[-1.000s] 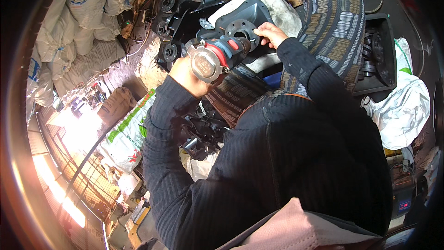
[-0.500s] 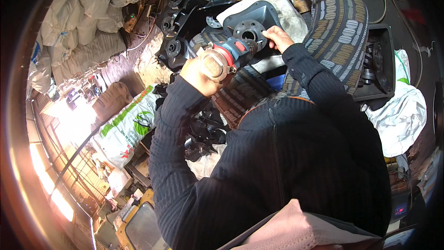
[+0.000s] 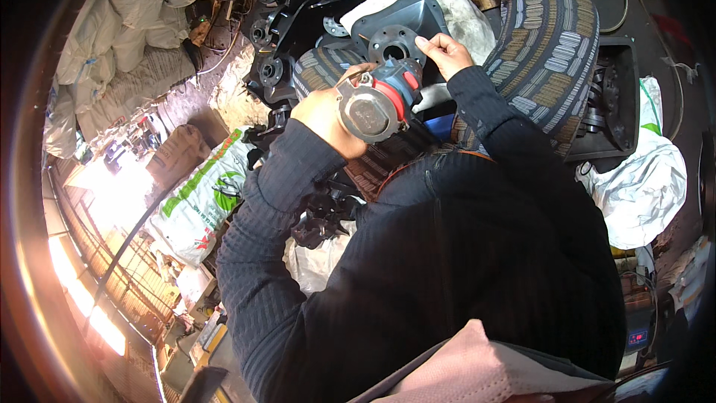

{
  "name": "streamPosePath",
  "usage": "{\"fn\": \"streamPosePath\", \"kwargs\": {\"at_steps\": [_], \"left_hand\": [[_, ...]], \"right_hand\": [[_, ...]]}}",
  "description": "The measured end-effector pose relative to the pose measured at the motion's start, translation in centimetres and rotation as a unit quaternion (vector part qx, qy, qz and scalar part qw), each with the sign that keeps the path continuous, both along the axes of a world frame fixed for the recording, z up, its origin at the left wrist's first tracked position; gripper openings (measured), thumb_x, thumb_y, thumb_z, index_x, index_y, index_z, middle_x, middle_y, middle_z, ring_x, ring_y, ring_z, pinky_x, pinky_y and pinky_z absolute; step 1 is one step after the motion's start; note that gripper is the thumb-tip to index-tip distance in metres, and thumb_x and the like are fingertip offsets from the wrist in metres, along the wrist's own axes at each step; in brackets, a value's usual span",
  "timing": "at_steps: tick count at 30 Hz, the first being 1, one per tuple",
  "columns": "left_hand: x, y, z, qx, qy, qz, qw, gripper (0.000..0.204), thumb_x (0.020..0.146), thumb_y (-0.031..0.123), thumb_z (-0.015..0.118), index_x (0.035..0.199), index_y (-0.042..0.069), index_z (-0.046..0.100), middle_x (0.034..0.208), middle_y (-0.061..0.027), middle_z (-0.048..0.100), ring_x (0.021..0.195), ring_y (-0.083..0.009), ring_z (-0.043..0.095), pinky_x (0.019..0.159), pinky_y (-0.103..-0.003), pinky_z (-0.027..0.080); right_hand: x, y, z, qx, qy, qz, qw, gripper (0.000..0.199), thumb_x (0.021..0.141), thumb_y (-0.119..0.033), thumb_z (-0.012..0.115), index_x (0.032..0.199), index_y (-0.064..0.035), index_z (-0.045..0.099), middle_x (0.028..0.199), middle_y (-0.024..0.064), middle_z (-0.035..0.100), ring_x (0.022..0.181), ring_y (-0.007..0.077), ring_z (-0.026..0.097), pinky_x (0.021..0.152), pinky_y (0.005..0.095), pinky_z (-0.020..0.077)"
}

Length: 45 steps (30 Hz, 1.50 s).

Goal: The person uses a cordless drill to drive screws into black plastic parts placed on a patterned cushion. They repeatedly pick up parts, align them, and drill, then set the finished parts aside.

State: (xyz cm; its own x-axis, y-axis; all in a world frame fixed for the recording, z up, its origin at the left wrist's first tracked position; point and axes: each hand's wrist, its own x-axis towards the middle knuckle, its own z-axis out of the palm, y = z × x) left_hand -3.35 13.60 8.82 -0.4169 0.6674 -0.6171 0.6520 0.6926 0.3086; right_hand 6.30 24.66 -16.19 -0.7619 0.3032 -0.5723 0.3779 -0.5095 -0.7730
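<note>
My left hand is wrapped round a blue and red power drill, its round grey back end facing up at me. The drill's front end points away, toward the flange of a black moulded part. That part has a square plate and a round flange with a centre hole and smaller holes round it. It lies on a white cloth-like piece over my patterned trousers. My right hand is closed at the flange's right edge, thumb and forefinger pinched. Whatever sits between those fingertips is too small to make out.
Several similar black parts are heaped at the far left. On the right stands a black bin with dark round pieces in it, beside a crumpled white sack. Filled white sacks are stacked at the left, and a cable runs at the far right.
The drill in my left hand has swung right and nearer to me, its back end turned more upward. My right hand has shifted slightly left and stays at the flange edge.
</note>
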Motion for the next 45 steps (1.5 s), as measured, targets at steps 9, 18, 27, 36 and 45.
{"fn": "streamPosePath", "kwargs": {"at_steps": [9,18,27,36,45], "left_hand": [[0.8,0.3,-1.2,-0.077,-0.111,0.127,0.983,0.045,0.083,0.022,0.049,0.125,0.004,0.043,0.116,-0.0111,0.057,0.102,-0.0194,0.058,0.088,-0.031,0.046],[1.5,-1.4,-2.8,0.051,0.051,-0.015,0.997,0.046,0.068,0.023,0.071,0.109,0.008,0.055,0.090,-0.0095,0.066,0.076,-0.0275,0.065,0.066,-0.034,0.052],[4.1,-2.3,1.2,0.166,-0.010,0.125,0.978,0.037,0.072,0.017,0.072,0.105,0.004,0.059,0.099,-0.0104,0.064,0.092,-0.0247,0.062,0.080,-0.033,0.049],[6.4,-5.7,1.7,0.242,-0.033,0.101,0.964,0.033,0.072,0.013,0.070,0.103,0.006,0.060,0.097,-0.0099,0.062,0.089,-0.0271,0.061,0.079,-0.036,0.048],[6.6,-7.1,1.7,0.242,-0.045,0.134,0.960,0.036,0.071,0.012,0.071,0.105,0.006,0.060,0.099,-0.0086,0.063,0.091,-0.0244,0.061,0.081,-0.035,0.048]], "right_hand": [[0.3,0.8,2.0,-0.102,-0.041,0.000,0.994,0.033,0.082,-0.029,0.068,0.061,-0.0115,0.050,0.056,-0.0105,0.033,0.050,0.0021,0.025,0.046,0.0216,0.0196],[0.1,0.0,-0.4,-0.082,-0.021,0.005,0.996,0.032,0.080,-0.031,0.070,0.063,-0.0096,0.053,0.057,-0.0094,0.037,0.053,0.0029,0.030,0.049,0.0211,0.0245],[2.6,2.9,2.3,-0.142,0.126,-0.023,0.982,0.067,0.075,0.014,0.042,0.137,-0.0117,0.033,0.117,0.0109,0.051,0.094,0.0170,0.058,0.074,0.0244,0.0452],[4.6,2.8,7.1,-0.138,0.308,0.099,0.936,0.090,0.073,0.018,0.033,0.145,-0.0243,0.000,0.128,0.0170,0.046,0.109,0.0238,0.056,0.088,0.0323,0.0446],[4.2,3.5,7.8,-0.239,0.323,0.170,0.900,0.089,0.079,0.003,0.049,0.145,-0.0224,-0.005,0.140,0.0193,0.034,0.120,0.0277,0.048,0.091,0.0334,0.0429]]}}
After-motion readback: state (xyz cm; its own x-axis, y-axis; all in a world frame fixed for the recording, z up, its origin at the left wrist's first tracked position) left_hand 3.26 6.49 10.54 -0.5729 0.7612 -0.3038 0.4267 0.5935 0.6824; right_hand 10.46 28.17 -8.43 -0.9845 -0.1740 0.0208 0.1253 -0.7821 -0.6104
